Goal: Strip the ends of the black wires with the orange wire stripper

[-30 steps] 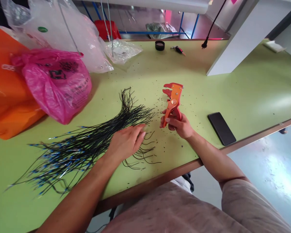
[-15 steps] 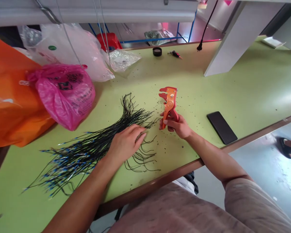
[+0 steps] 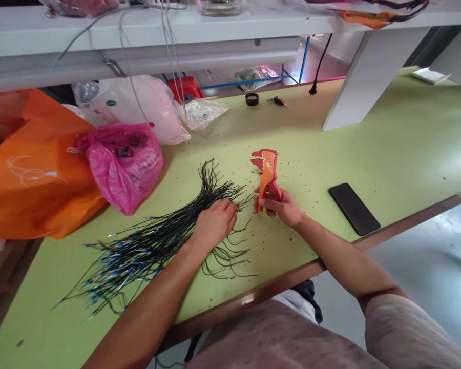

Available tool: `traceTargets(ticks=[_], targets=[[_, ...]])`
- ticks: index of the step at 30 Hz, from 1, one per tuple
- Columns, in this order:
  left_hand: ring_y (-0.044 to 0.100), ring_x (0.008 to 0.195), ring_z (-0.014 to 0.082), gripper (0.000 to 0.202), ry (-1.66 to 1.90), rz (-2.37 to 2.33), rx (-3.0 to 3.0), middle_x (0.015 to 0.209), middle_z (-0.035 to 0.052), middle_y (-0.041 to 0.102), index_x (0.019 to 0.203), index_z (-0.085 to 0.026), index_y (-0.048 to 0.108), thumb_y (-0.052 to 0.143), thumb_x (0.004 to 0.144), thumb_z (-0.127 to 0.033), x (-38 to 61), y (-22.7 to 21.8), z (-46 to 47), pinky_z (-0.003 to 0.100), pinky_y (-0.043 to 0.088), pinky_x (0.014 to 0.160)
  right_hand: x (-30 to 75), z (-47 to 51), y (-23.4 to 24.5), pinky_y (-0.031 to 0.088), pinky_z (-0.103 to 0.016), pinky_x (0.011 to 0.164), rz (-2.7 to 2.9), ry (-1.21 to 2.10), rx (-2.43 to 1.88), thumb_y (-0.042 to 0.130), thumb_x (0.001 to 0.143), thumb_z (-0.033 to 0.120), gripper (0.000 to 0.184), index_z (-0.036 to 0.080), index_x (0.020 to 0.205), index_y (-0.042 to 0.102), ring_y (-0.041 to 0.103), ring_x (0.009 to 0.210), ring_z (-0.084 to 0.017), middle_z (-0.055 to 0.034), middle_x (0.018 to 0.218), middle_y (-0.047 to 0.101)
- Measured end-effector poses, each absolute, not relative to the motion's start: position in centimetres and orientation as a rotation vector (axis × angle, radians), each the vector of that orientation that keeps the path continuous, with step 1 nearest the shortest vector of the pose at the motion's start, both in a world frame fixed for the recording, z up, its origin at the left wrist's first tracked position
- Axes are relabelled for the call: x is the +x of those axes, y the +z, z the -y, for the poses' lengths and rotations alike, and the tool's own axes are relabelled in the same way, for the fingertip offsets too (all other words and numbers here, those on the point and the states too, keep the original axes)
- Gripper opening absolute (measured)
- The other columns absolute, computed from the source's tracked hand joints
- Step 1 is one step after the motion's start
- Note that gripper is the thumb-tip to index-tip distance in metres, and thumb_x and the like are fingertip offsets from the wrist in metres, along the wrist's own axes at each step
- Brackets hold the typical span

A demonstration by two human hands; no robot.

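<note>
A large bundle of thin black wires point(image 3: 169, 220), many with blue pieces and bare silvery tips at their left ends, lies spread on the green table. My left hand point(image 3: 217, 223) rests on the bundle near its right ends, fingers curled down and closed around some wires; the fingertips are partly hidden, so how many is unclear. To the right, my right hand point(image 3: 280, 205) grips an orange and red wire stripper point(image 3: 268, 166) by its handles. The tool stands jaws up and pointing left, with nothing between the jaws. Small black insulation scraps lie around it.
A black phone point(image 3: 354, 208) lies right of my right hand near the table's edge. Pink point(image 3: 126, 169) and orange bags point(image 3: 34, 169) stand at left. A black ring point(image 3: 251, 99), a small red-black tool point(image 3: 278, 101), a hanging plug point(image 3: 312, 89) and a white shelf support point(image 3: 359, 87) are at the back.
The camera view has tilted up, showing more of the shelf. My left hand's fingers have curled in and closed onto the wires. The wire stripper stays in my right hand.
</note>
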State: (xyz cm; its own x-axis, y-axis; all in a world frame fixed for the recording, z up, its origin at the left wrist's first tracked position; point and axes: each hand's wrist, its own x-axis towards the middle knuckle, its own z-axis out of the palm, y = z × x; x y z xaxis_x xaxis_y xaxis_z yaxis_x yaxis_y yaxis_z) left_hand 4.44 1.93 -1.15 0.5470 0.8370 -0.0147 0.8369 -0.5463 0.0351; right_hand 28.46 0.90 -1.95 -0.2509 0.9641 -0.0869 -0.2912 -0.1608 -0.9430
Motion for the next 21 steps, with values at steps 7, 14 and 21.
traceTargets(ticks=[7, 14, 21], targets=[[0.068, 0.113, 0.0284, 0.026, 0.069, -1.468, 2.747, 0.114, 0.0139, 0.075, 0.115, -0.016, 0.073, 0.048, 0.111, -0.022, 4.2, -2.0, -1.9, 0.037, 0.058, 0.09, 28.4, -0.7, -1.8, 0.034, -0.024, 0.051, 1.094, 1.625, -0.925, 0.087, 0.08, 0.036, 0.041, 0.019, 0.112, 0.068, 0.075, 0.077, -0.021, -0.0059, 0.089, 0.077], [0.069, 0.114, 0.0261, 0.025, 0.015, -1.439, 2.663, 0.121, 0.0128, 0.076, 0.118, -0.017, 0.074, 0.051, 0.112, -0.025, 4.0, -1.2, -2.3, 0.036, 0.059, 0.091, 28.6, -0.9, -3.0, 0.034, -0.024, 0.05, 1.084, 1.603, -0.987, 0.089, 0.079, 0.039, 0.047, 0.018, 0.115, 0.067, 0.075, 0.074, -0.021, -0.0079, 0.089, 0.078], [0.071, 0.114, 0.0295, 0.019, 0.089, -1.445, 2.6, 0.116, 0.0165, 0.076, 0.112, -0.014, 0.073, 0.055, 0.107, -0.018, 3.7, -1.7, -2.7, 0.038, 0.058, 0.092, 28.6, -1.3, -3.8, 0.035, -0.023, 0.049, 1.123, 1.624, -0.997, 0.093, 0.076, 0.042, 0.053, 0.016, 0.115, 0.069, 0.074, 0.072, -0.02, -0.008, 0.087, 0.079]])
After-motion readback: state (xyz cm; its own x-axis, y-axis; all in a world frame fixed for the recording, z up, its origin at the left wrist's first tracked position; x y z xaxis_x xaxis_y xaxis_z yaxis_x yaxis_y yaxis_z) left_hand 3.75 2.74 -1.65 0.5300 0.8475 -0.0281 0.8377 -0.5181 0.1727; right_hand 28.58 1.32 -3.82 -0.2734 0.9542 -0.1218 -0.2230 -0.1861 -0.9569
